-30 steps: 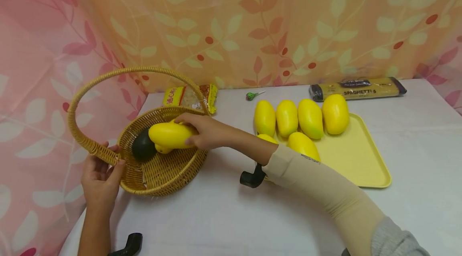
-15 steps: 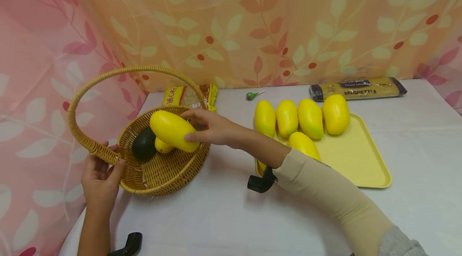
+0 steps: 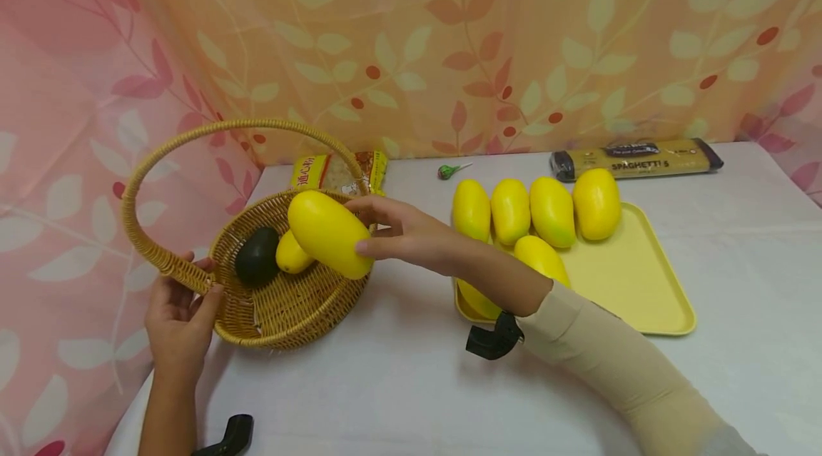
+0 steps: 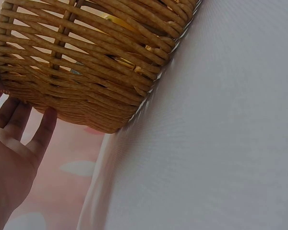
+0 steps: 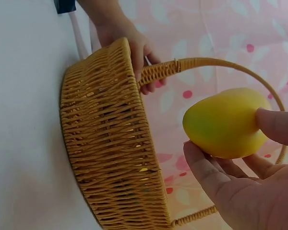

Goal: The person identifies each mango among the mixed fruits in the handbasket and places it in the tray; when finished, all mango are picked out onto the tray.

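My right hand (image 3: 401,231) grips a yellow mango (image 3: 329,233) between thumb and fingers, held up over the right rim of a wicker basket (image 3: 302,324). In the right wrist view the held mango (image 5: 225,123) shows a greenish patch and stands apart from the basket wall (image 5: 110,139). My left hand (image 3: 183,320) holds the basket's left rim where the arched handle (image 3: 138,231) joins it; its fingers also show against the weave in the left wrist view. Inside the basket lie a dark green avocado-like fruit (image 3: 257,257) and another yellow mango (image 3: 293,254).
On the right stands a yellow tray (image 3: 632,292) bearing several mangoes (image 3: 511,211). Behind it lies a spaghetti pack (image 3: 642,158). A green lollipop (image 3: 446,171) rests near the back cloth, and a yellow food packet (image 3: 321,172) sits behind the basket.
My right hand has lifted the mango from inside the basket and carried it rightward to the rim, uncovering the other mango there. My left hand stays on the basket.
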`<state>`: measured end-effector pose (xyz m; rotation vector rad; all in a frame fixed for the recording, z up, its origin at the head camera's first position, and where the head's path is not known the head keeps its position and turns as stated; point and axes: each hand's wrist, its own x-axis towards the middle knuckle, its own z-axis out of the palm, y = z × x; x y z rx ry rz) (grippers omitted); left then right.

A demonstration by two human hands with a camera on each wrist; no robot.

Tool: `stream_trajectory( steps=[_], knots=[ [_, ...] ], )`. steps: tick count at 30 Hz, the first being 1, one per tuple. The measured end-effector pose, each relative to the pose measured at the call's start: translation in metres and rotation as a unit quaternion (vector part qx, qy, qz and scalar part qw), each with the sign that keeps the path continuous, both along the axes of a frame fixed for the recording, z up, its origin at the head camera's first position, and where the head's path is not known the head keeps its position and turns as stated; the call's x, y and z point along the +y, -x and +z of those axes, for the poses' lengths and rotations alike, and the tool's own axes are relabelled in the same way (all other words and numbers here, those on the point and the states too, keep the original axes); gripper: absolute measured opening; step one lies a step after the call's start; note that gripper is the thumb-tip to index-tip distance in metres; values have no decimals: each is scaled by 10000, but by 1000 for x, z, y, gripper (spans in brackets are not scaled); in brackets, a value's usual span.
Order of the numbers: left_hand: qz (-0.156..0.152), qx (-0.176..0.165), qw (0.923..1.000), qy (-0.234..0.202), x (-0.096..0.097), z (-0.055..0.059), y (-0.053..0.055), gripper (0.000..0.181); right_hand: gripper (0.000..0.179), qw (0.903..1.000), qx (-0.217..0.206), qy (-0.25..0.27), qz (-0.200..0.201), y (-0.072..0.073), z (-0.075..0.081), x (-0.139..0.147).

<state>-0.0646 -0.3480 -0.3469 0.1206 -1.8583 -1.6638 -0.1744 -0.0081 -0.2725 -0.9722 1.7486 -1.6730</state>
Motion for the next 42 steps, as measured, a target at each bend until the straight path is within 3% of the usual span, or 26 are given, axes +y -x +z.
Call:
stream_trajectory(
  steps=[4,14,27,34,42],
  knots=[
    [-43,14,10000,-67,1,0,1,57,55,9997,77,238,-16,-6,0,18],
    [19,-38,9999,-118,0,-1,0,57,55,9978,-239,616,5,-20,-3,63],
    [-27,39,9999,-113,0,0,-1,57,58,9941,-698,491,-666,-28,-8,128],
    [-78,144,9999,-24,1,0,0,56,52,9948,-428,331,-865,-32,-14,164],
    [-202,264,9994,-96,-1,-2,0,56,52,9931,-496,-6,-1066,-39,-21,199]
  ],
)
